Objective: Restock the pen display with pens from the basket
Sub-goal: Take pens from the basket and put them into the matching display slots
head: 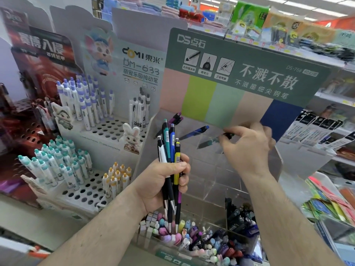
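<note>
**Pen display partly filled, a handful of pens left to place**

A bundle of click pens (pixel 170 160) is clasped upright in the left hand (pixel 163 181), fingers curled round the barrels, just below the middle of the view. At about two o'clock from it, the right hand (pixel 247 144) is closed in a pinch on a dark pen (pixel 229 135), which is being set into an upper cell of the clear acrylic pen display (pixel 211 169). The two hands are held apart.

Little of the restocking is judged done: a purple pen (pixel 177 118), a blue pen (pixel 194 132) and a teal pen (pixel 207 143) are seen lying in the top row, while the middle cells look bare. The lower cells, at six o'clock, are crowded with capped pens (pixel 201 240). At least five pens remain in the left hand. The basket is not seen.

The display is backed by a green header card (pixel 240 73) with pastel stripes. At nine o'clock, white perforated cardboard stands (pixel 107 129) are loaded with cartoon-themed pens, many holes unfilled. Store shelving (pixel 288 45) with packaged goods is seen at one o'clock, under ceiling strip lights; more packets (pixel 326 204) hang at four o'clock
</note>
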Tool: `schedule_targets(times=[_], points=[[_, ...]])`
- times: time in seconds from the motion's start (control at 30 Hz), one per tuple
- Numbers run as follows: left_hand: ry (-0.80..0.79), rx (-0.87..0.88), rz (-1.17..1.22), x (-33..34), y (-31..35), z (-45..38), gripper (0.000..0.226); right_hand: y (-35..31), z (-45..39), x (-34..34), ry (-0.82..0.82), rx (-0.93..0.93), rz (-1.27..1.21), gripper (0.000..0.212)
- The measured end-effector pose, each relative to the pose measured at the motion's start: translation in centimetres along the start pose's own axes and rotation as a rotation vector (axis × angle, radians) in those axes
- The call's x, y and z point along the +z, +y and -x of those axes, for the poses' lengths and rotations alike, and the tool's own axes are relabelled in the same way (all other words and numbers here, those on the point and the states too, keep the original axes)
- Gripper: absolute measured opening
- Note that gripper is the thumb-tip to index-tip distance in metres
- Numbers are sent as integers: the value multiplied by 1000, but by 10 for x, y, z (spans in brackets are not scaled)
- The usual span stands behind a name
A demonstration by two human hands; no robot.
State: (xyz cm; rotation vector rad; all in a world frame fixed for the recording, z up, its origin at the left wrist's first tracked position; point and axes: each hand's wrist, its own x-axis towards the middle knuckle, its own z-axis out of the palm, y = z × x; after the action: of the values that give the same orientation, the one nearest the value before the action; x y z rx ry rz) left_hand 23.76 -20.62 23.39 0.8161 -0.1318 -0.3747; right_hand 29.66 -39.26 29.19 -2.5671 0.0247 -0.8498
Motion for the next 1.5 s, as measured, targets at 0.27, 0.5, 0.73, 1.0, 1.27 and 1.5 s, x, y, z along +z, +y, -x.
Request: schedule_targets(times=[0.27,0.5,0.73,1.0,1.27,1.5], points=[[-22,-9,-281,11,2,3,18,-52,33,-11,-446,9,-317,45],[-27,-34,-199,4,0,5,19,-49,38,-17,-521,-20,-511,28],[38,-68,-19,5,-2,5,14,-35,29,-26,-117,146,-858,28],[91,-23,246,19,-9,-9,13,-2,36,-32,-61,503,-1074,15],[-154,35,523,39,-23,-36,47,24,44,-49,141,639,-1170,15],[-154,4,343,52,-30,-42,48,60,20,-84,822,434,-881,11]])
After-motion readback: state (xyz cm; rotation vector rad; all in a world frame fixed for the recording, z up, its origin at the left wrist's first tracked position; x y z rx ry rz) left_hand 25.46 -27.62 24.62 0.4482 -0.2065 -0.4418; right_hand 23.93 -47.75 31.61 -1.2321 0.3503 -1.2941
